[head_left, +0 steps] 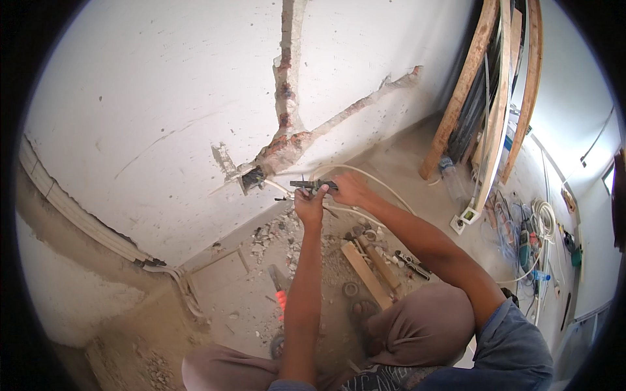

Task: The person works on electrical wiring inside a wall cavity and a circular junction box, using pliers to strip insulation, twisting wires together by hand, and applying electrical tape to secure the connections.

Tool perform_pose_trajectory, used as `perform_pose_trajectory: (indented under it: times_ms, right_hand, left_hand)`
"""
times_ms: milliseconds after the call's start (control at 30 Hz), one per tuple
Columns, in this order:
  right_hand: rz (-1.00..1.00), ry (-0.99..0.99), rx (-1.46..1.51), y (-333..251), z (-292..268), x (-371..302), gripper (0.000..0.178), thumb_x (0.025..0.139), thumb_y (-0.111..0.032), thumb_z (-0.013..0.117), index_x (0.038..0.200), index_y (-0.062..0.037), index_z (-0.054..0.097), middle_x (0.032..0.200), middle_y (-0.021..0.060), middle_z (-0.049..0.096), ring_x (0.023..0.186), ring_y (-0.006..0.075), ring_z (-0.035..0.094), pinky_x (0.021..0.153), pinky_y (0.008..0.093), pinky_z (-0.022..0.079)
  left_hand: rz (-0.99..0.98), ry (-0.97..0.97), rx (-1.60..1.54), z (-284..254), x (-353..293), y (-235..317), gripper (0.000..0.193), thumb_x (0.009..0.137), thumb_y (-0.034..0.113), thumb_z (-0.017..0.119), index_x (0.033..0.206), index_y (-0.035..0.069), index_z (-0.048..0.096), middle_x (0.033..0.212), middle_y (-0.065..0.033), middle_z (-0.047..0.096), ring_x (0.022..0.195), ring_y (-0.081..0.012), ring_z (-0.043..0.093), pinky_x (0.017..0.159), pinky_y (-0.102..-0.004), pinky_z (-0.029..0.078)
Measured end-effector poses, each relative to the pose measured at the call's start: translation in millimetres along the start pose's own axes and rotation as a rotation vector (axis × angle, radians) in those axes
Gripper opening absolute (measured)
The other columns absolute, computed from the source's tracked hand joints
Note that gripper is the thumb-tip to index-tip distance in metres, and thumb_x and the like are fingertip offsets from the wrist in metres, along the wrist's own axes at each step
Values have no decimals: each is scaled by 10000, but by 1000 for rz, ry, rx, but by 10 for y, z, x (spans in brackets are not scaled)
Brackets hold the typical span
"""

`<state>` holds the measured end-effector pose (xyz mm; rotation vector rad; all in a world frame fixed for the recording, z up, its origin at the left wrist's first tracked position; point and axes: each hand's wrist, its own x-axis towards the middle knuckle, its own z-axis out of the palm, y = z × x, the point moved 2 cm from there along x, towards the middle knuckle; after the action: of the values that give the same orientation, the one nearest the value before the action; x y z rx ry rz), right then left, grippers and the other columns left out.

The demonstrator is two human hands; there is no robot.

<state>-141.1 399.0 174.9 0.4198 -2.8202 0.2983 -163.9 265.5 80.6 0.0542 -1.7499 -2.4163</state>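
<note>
In front of the wall, my left hand (309,206) and my right hand (353,189) meet at a dark, narrow hand tool (304,184), whose exact kind I cannot make out. The thumb of my left hand presses against it. My right hand's fingers close round its right end, partly hidden. From a dark recessed wall box (251,178), a white cable (276,188) runs toward my left hand. More white cable (389,187) loops behind my right hand and off to the right.
Rubble (270,236) and wood pieces (362,268) lie before my feet, beside pliers (413,264) and an orange-handled tool (281,302). Long planks (460,94) lean at the right, near a plastic bottle (451,174), coiled cable (542,218) and a power drill (524,246).
</note>
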Motion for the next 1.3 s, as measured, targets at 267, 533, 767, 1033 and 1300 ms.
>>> perform_pose_trajectory:
  times_ms: [267,533,767,1033,1300]
  right_hand:
    - [174,-40,14,65,169,-55,263,794,-258,689,791,4,712,775,242,678,776,431,672,712,533,531]
    - [240,-96,29,-62,229,-66,310,835,-321,673,820,-16,723,823,243,695,815,424,682,744,512,539]
    - [750,192,252,455,226,143,461,940,-440,607,849,1,703,809,231,707,802,375,705,739,470,548]
    - [846,-177,1355,388,-368,-362,295,988,-345,642,1038,-55,625,965,77,690,863,171,681,706,356,568]
    - [687,-148,1210,442,-233,-1098,258,986,-305,640,1039,-52,636,970,46,656,867,151,625,782,329,514]
  left_hand:
    - [38,-22,-56,-4,27,-110,533,736,144,921,839,131,399,773,27,515,653,-73,477,568,-235,427]
    - [69,-2,-102,-108,3,-127,530,736,148,920,815,135,396,745,30,485,640,-73,460,561,-242,419]
    - [92,140,146,-4,-20,-21,300,884,150,793,956,62,516,724,-10,551,615,-83,508,530,-255,407]
    - [244,71,72,-385,-361,428,311,966,144,669,1227,13,560,763,-61,608,611,-119,560,542,-288,474]
    - [629,-159,757,-431,-372,613,158,896,119,685,1047,79,708,990,-77,690,742,-279,693,629,-364,554]
